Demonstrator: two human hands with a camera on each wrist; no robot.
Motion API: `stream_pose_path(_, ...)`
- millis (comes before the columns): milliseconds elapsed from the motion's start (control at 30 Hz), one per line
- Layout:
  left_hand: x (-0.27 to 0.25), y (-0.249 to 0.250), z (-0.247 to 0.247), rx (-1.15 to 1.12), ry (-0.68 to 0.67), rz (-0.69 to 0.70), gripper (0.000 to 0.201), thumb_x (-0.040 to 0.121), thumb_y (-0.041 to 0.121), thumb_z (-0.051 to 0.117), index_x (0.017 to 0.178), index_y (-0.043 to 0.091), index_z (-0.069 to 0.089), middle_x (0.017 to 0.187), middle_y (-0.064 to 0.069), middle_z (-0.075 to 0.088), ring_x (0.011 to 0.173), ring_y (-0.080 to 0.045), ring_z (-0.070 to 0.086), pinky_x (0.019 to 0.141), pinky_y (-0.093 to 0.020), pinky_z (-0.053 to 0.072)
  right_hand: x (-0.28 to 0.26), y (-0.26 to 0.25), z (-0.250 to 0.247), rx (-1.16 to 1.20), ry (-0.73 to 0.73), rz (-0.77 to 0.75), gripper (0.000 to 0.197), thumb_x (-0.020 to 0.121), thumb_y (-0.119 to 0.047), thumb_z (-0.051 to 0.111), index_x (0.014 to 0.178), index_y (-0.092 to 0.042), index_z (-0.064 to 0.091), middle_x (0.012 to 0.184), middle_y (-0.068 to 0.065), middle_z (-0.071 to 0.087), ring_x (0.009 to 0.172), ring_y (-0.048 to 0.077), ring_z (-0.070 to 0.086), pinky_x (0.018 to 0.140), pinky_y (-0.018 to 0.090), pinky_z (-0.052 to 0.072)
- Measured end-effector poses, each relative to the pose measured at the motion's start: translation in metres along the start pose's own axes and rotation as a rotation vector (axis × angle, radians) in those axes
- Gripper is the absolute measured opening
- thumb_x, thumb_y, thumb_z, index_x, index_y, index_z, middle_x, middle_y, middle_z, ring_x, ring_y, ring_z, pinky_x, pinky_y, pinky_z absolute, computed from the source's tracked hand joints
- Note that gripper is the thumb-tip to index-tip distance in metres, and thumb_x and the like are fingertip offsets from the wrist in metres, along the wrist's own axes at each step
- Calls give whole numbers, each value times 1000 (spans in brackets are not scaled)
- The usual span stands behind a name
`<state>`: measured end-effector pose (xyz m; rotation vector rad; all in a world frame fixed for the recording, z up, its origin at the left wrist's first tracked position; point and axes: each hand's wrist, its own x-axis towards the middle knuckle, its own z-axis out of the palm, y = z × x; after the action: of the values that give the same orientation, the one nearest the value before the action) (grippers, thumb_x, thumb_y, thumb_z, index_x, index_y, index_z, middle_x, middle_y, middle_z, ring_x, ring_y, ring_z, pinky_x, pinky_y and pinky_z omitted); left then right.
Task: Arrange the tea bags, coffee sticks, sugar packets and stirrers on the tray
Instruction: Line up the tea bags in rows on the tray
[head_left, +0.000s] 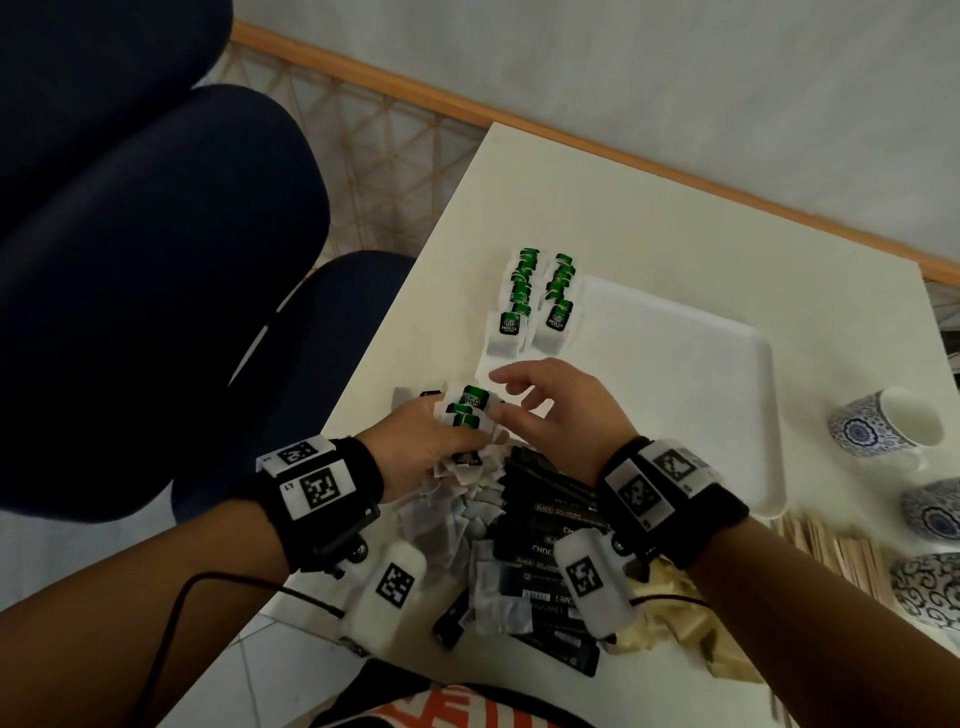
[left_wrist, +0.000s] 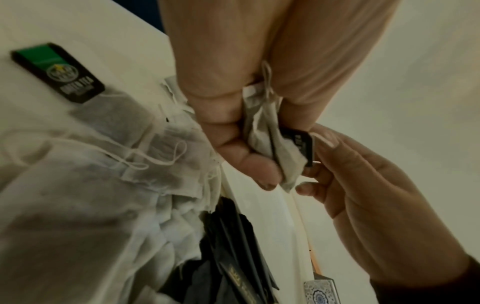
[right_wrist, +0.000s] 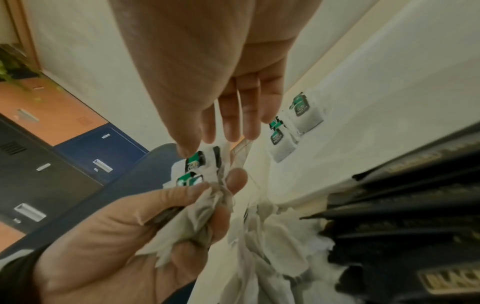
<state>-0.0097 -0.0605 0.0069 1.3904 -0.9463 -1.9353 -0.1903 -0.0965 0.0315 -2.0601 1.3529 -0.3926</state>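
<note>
A person's left hand (head_left: 415, 447) clutches a bunch of tea bags (head_left: 470, 415) in curled fingers above the table (head_left: 649, 218), beside the white tray (head_left: 727, 364). The right hand (head_left: 556, 410) reaches in with fingers loosely spread, its fingertips (left_wrist: 309, 189) at the bunch's tags. Two rows of tea bags (head_left: 535, 301) already lie at the tray's far-left corner. Only the head view shows the black coffee sticks (head_left: 550, 514), wooden stirrers (head_left: 831, 551) and patterned cups (head_left: 883, 423); the right wrist view alone shows cabinets (right_wrist: 52, 154) behind.
</note>
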Motion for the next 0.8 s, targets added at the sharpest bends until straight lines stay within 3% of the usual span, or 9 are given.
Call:
stream_pose_path(100, 0, 3, 2, 79, -4, 38, 47, 63, 19, 78, 106, 9, 63, 108, -36, 59, 89, -41, 57, 83, -58, 41, 6, -7, 0, -9, -59, 40, 13, 85, -45, 64, 93, -35, 66, 92, -15, 62, 79, 3, 59, 76, 27, 50)
stream_pose_path(200, 2, 6, 2, 77, 4, 76, 33, 79, -4, 67, 111, 3, 62, 109, -27, 66, 96, -39, 63, 89, -51, 48, 10, -8, -5, 84, -41, 79, 9, 83, -38, 69, 78, -31, 70, 82, -13, 67, 75, 3, 60, 71, 22, 49)
stream_pose_path(267, 6, 6, -1, 63, 21, 101, 31, 82, -6, 64, 111, 6, 63, 105, -17, 71, 105, -36, 64, 95, -51, 46, 12, -9, -9, 224, -25, 121, 7, 83, -30, 71, 76, -32, 71, 71, -16, 67, 67, -1, 59, 66, 15, 47)
stream_pose_path(333, 10, 7, -4, 58, 32, 114, 31, 83, -3, 65, 112, 7, 63, 103, -14, 72, 105, -37, 64, 97, -57, 43, 15, -8, -12, 359, -23, 156, 20, 83, -16, 71, 76, -35, 69, 66, -15, 67, 63, 1, 59, 61, 15, 46)
stream_pose_path(400, 15, 9, -6, 31, 44, 106, 28, 84, -5, 64, 110, 6, 62, 98, -16, 69, 93, -37, 64, 93, -59, 44, 17, -6, -14, 421, -36, 186, 28, 83, -8, 70, 77, -35, 69, 66, -12, 67, 63, 5, 59, 60, 18, 47)
stream_pose_path(467, 19, 12, -7, 9, 35, 118, 29, 84, -4, 65, 111, 4, 60, 97, -19, 65, 86, -31, 62, 86, -53, 50, 19, -6, -17, 434, -45, 208, 27, 80, -7, 72, 76, -33, 70, 63, -12, 66, 61, 4, 56, 60, 19, 47)
stream_pose_path(567, 26, 14, -8, -11, 22, 132, 28, 83, -2, 66, 110, 5, 61, 98, -17, 66, 84, -24, 65, 73, -35, 55, 21, -4, -22, 433, -15, 248, 13, 75, -15, 79, 71, -26, 72, 61, -7, 64, 58, 7, 53, 63, 26, 47)
stream_pose_path(700, 33, 22, -6, -5, 14, 149, 17, 87, 2, 63, 103, 8, 65, 81, -6, 68, 69, -16, 64, 59, -28, 51, 24, 1, -30, 459, 37, 257, 13, 72, -26, 81, 68, -21, 70, 66, -1, 65, 64, 11, 56, 63, 29, 50)
stream_pose_path(800, 39, 27, -5, -48, -9, 155, 18, 88, -2, 59, 103, 7, 64, 88, -9, 69, 78, -18, 65, 66, -27, 56, 29, 6, -37, 547, 60, 274, 8, 78, -19, 76, 75, -18, 69, 66, -3, 67, 62, 10, 60, 63, 27, 52)
